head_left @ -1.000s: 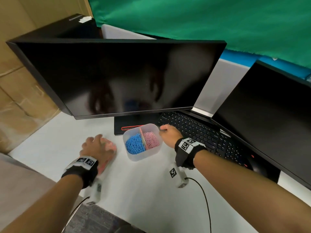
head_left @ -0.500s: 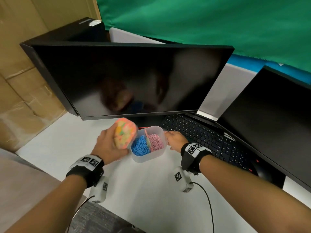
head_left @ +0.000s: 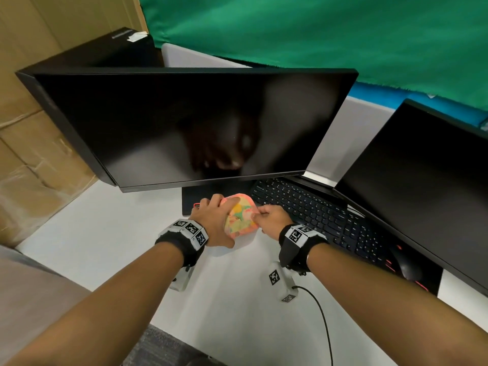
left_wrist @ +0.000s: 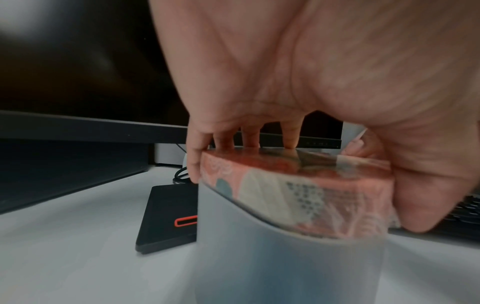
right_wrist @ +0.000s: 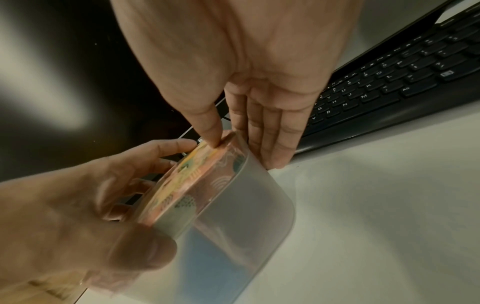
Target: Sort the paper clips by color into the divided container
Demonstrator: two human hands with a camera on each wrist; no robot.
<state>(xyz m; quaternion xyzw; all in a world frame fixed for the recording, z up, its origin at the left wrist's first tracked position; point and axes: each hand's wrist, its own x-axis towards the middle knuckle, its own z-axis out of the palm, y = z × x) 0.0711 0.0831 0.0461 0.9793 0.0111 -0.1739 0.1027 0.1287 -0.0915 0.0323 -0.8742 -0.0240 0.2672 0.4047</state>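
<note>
Looking down from the head view, the left hand (head_left: pixel 211 223) lay over the patterned lid (head_left: pixel 241 216), fingers curled across its far-left edge and thumb at the near edge, while the right hand (head_left: pixel 272 216) met the lid's right edge. The lid covered the divided container, which stood on the white desk (head_left: pixel 118 247) between the monitor stand and the keyboard (head_left: pixel 317 215), so no paper clips showed here.

At the left wrist, the fingertips (left_wrist: pixel 249 139) rested on the lid's top (left_wrist: pixel 285 185) and the thumb wrapped its near side. The lid sat tilted, its left corner raised above the frosted container (left_wrist: pixel 285 267), not yet seated.

At the right wrist, the thumb (right_wrist: pixel 210 131) pressed the lid's (right_wrist: pixel 187 179) corner against the container's rim, and the straight fingers (right_wrist: pixel 275 144) braced the outer wall (right_wrist: pixel 246 205). Blue clips showed faintly through the wall. Judging by this, the raised edge lay under the left hand, the one better placed to push it down.
</note>
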